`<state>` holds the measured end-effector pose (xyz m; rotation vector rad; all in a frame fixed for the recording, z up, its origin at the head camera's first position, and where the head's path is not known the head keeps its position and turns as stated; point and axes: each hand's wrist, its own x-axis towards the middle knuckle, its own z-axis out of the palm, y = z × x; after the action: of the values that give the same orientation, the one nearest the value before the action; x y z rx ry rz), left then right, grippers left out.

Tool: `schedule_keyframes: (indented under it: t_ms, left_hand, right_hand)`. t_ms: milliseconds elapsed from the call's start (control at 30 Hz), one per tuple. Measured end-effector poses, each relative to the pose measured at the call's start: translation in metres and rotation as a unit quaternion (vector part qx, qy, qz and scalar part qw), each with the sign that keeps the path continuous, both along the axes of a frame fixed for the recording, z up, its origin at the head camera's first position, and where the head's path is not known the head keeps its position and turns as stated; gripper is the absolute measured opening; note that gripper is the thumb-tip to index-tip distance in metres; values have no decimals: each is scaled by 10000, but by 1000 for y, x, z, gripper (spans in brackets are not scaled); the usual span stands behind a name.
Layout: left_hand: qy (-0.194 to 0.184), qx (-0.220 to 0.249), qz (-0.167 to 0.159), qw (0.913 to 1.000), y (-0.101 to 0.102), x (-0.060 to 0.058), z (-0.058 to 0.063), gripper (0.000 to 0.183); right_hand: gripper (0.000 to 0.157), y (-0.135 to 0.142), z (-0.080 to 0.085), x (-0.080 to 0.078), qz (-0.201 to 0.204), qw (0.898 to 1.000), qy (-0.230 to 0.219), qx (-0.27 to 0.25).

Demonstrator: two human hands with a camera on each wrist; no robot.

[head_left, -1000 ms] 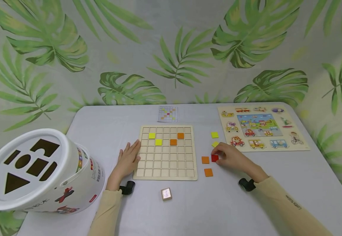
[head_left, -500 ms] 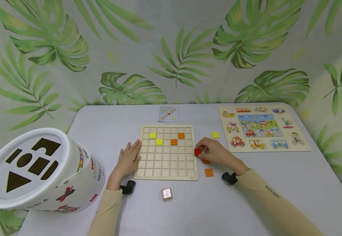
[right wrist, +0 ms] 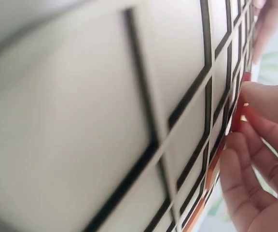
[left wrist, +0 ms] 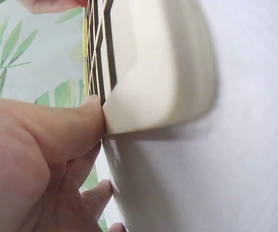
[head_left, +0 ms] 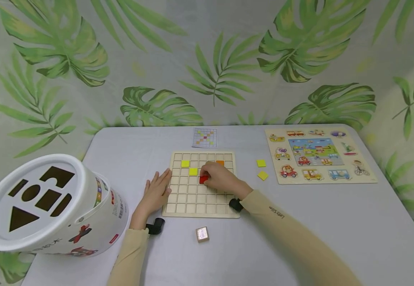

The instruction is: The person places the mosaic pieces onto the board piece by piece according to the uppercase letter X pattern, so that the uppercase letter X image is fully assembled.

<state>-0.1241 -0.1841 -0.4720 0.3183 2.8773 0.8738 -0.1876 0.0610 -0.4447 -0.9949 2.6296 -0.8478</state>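
My right hand (head_left: 225, 178) pinches a red square tile (head_left: 203, 179) over the middle of a wooden grid board (head_left: 185, 206). In the right wrist view the red tile (right wrist: 238, 113) sits at the grid between thumb and fingers; whether it lies flat in a cell I cannot tell. Two yellow tiles (head_left: 185, 163) occupy cells at the upper left. One orange tile (head_left: 220, 163) shows behind the right hand, which covers another. Along the board's left edge rests my left hand (head_left: 154, 196), fingers extended; its thumb (left wrist: 71, 128) touches the board's side in the left wrist view.
Behind the board lies a small pattern card (head_left: 205, 138). Two loose yellow tiles (head_left: 261, 163) are at right, near a picture puzzle board (head_left: 357, 139). A small wooden block (head_left: 202, 234) stands in front. A white shape-sorter bucket (head_left: 99, 234) takes up the left.
My right hand has carried the red tile leftward from the loose tiles onto the grid's middle. Its arm now hides the loose orange tiles. The left hand has stayed in place.
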Motion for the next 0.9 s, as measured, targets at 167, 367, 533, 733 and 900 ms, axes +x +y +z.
schedule_keyframes:
  t_ms: [167,367,533,733,900]
  left_hand:
    - [-44,-24,4,10000,0,0,1,59]
    - [-55,-52,-17,10000,0,0,1,59]
    - [-105,-53,-63,9999,0,-1,1,59]
    - [-144,38,-55,9999,-1,-2,-1,59]
    - [-22,35,-100,9999,-2,-2,-2,58]
  right_hand:
    - [17,-10,0,-1,25,9997,114,218]
    - [18,-2,2,0,-78,9996,-287,-25]
    - [16,33,7,1,-402,9968,-412,-547]
    - [16,96,4,7,-875,9931,-193,-761]
    - [18,137,-6,19,-1038,9921,-237,-668]
